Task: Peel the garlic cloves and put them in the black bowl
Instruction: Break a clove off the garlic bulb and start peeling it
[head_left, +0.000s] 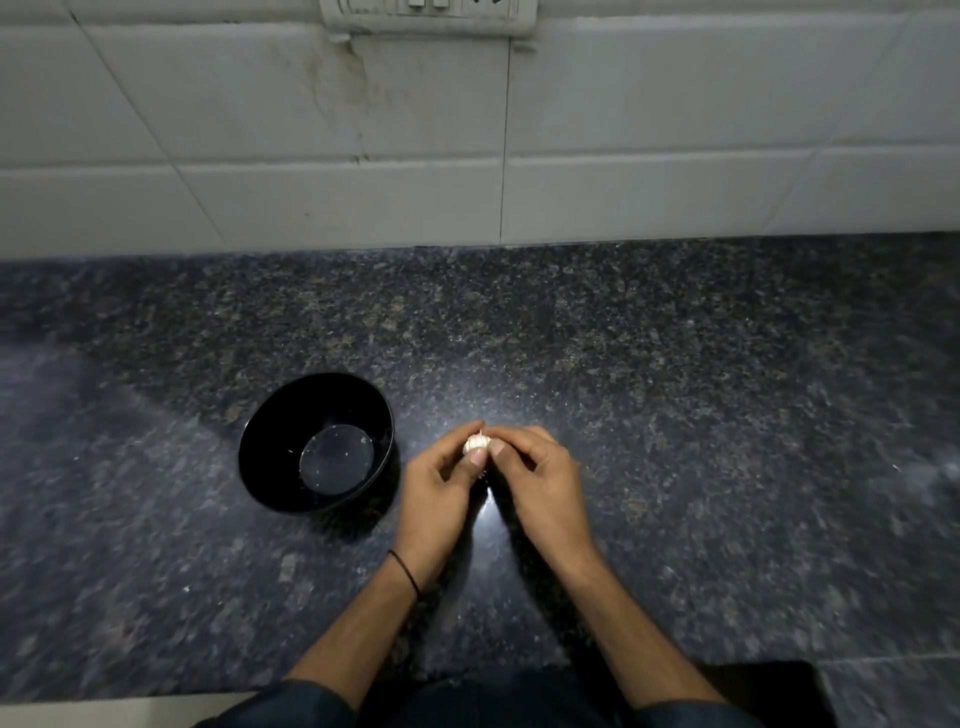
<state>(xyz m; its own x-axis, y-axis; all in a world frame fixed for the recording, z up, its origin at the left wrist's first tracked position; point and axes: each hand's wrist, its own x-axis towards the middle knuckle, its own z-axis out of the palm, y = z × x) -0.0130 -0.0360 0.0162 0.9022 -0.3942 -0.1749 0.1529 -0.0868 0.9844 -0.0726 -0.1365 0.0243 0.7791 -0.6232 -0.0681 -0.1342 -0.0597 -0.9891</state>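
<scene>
A small white garlic bulb (476, 443) is held just above the dark granite counter (675, 389), pinched between both hands. My left hand (441, 486) grips it from the left with thumb and fingers curled round it. From the right, my right hand (540, 478) pinches it with thumb and forefinger. The black bowl (260, 457) stands on the counter just left of my left hand. Its inside shows only a shiny wet bottom and a few pale specks.
A white tiled wall (467, 156) rises behind the counter, with a switch plate (431, 15) at its top edge. The counter's front edge runs along the bottom left, with pale floor (78, 717) below it.
</scene>
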